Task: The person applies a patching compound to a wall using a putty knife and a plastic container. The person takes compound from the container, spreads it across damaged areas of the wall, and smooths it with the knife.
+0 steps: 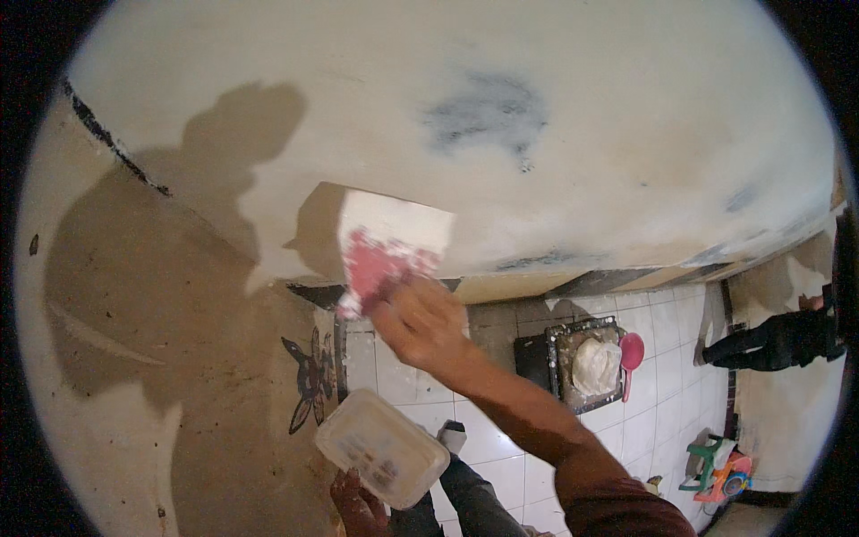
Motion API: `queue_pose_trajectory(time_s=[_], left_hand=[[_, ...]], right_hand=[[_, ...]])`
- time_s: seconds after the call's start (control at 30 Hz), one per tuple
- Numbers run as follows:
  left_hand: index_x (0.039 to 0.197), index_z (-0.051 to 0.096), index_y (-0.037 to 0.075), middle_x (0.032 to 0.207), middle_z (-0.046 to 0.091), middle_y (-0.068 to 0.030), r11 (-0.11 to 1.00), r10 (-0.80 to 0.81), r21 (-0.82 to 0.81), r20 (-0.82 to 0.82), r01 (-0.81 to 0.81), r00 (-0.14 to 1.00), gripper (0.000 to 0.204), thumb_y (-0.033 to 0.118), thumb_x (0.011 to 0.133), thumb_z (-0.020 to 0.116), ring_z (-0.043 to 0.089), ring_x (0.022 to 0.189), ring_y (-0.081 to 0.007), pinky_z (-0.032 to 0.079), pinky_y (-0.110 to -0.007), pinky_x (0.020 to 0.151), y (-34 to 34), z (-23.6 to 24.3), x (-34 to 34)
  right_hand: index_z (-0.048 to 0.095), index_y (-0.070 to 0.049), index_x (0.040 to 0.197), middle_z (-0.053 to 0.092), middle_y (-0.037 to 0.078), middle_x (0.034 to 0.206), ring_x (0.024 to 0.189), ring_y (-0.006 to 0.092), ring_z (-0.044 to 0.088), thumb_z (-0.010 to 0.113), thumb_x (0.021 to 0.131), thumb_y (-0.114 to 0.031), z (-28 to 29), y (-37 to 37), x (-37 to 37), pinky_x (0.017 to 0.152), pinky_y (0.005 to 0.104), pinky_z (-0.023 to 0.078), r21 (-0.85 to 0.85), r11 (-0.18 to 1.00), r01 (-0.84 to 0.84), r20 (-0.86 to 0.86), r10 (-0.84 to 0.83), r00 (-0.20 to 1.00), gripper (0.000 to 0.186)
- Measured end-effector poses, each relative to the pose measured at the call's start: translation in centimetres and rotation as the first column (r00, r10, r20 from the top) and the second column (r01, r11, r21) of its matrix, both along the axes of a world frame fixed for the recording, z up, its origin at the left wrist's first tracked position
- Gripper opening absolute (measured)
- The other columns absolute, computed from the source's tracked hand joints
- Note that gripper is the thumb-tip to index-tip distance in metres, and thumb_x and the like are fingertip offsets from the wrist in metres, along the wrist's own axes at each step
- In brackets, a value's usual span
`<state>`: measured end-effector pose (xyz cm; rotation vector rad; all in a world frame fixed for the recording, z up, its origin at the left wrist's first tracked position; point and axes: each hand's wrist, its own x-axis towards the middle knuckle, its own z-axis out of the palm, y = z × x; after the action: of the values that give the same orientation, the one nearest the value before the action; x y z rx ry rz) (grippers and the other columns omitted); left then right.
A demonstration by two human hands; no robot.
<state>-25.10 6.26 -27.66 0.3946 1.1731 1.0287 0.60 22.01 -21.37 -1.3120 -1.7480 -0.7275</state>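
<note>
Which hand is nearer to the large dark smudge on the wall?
Right. The right hand holds the red-and-white scraper below and left of the dark smudge; the left hand is farther off, near the picture's lower edge, holding the plastic tub.

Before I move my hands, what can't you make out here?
All in the head view:
Part of the scraper: covered by the right hand.
Whether the left hand reaches under the tub: hidden by the tub.
The dark patches at the tub's middle: too blurred to identify.
The left forearm: cut off by the lower edge.
Whether the other person holds anything: too small.
</note>
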Motion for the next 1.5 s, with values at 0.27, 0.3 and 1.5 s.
queue_pose_trajectory(time_s=[0.27, 0.3, 1.5], left_hand=[[0.126, 0.047, 0.0, 0.118, 0.056, -0.0147, 0.999, 0.032, -0.009, -0.003, -0.032, 0.999, 0.047, 0.025, 0.088, 0.06, 0.056, 0.109, -0.0297, 0.049, -0.045, 0.091, -0.1, -0.2, -0.9], [0.126, 0.047, 0.0, 0.118, 0.056, -0.0147, 0.999, 0.036, -0.009, -0.003, -0.036, 0.999, 0.047, 0.025, 0.088, 0.06, 0.056, 0.109, -0.0297, 0.049, -0.045, 0.091, -0.1, -0.1, -0.9], [0.124, 0.048, 0.0, 0.114, 0.056, -0.0141, 0.997, 0.053, 0.055, 0.025, -0.054, 0.998, 0.047, 0.027, 0.087, 0.06, 0.057, 0.107, -0.0282, 0.05, -0.044, 0.091, -0.7, 7.7, 0.9]], right_hand=[[0.059, -0.015, 0.072, 0.049, 0.0, 0.07, 0.069, 0.0164, 0.054, 0.068, 0.06, -0.019, 9.1, -1.4, 7.2, 0.058, 0.0334, 0.048, 0.041, 0.986, 0.161, 0.4, -0.164, 0.902, 0.015], [0.062, -0.015, 0.077, 0.052, 0.001, 0.075, 0.072, 0.0169, 0.054, 0.068, 0.06, -0.019, 8.4, -0.6, 8.3, 0.059, 0.0335, 0.048, 0.032, 0.983, 0.18, 0.432, -0.176, 0.885, 0.018], [0.047, -0.011, 0.131, 0.047, 0.011, 0.137, 0.124, 0.0217, 0.049, 0.053, 0.086, -0.027, 3.6, -6.6, 14.9, 0.088, 0.0379, 0.054, -0.578, 0.81, -0.098, 0.587, 0.495, 0.641, 0.048]])
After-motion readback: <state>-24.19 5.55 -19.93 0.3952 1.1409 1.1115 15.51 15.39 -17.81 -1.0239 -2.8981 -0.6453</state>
